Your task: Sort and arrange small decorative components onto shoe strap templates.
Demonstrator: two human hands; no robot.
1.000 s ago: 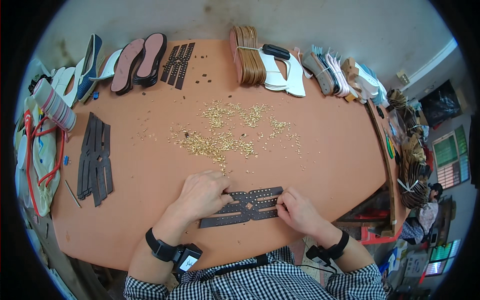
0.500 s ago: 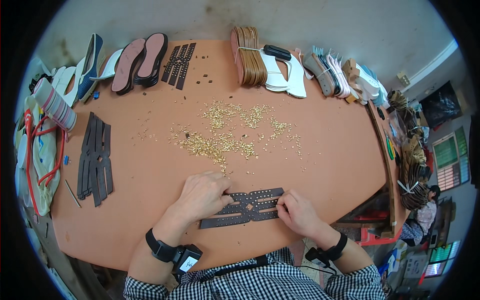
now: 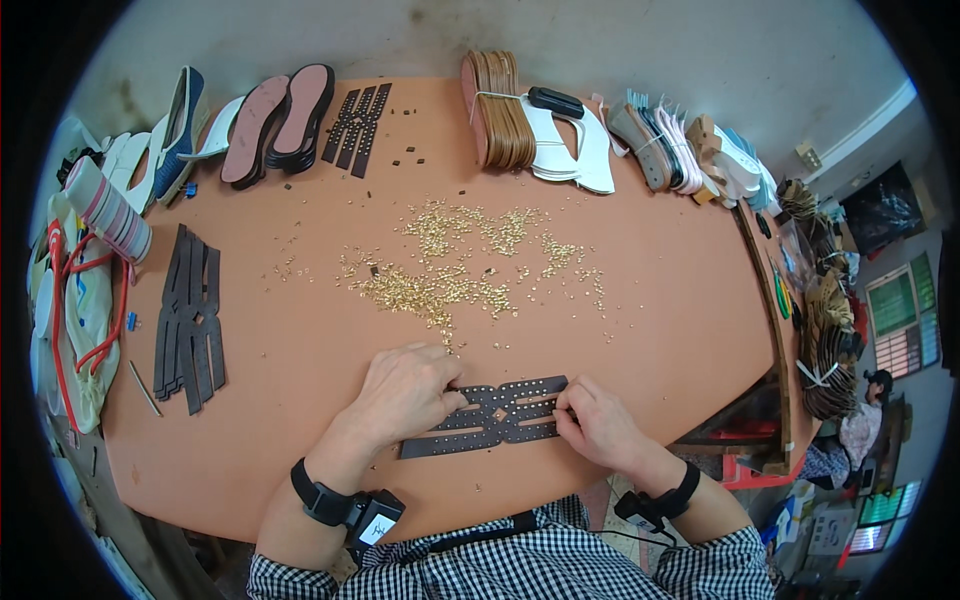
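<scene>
A dark brown cut-out sandal upper (image 3: 499,428) lies on the table close in front of me, its straps dotted with shiny studs around a diamond-shaped hole. Bent fingers of my left hand (image 3: 408,392) close over its upper left strap and hide that end. On the opposite side, my right hand (image 3: 598,418) pinches the right strap ends between thumb and fingers. Beyond both hands spreads a loose scatter of small gold studs (image 3: 420,295). Any stud under my fingertips is too small to make out.
Plain dark uppers (image 3: 190,320) lie stacked at left beside a thin metal rod (image 3: 145,388). Pink-topped soles (image 3: 302,115), another studded upper (image 3: 357,130) and bundled brown sole pieces (image 3: 498,112) line the back. A striped cup (image 3: 110,212) stands at far left. Someone sits at far right (image 3: 858,435).
Both hands and the upper between them stay almost still. At far right, the seated person has shifted slightly.
</scene>
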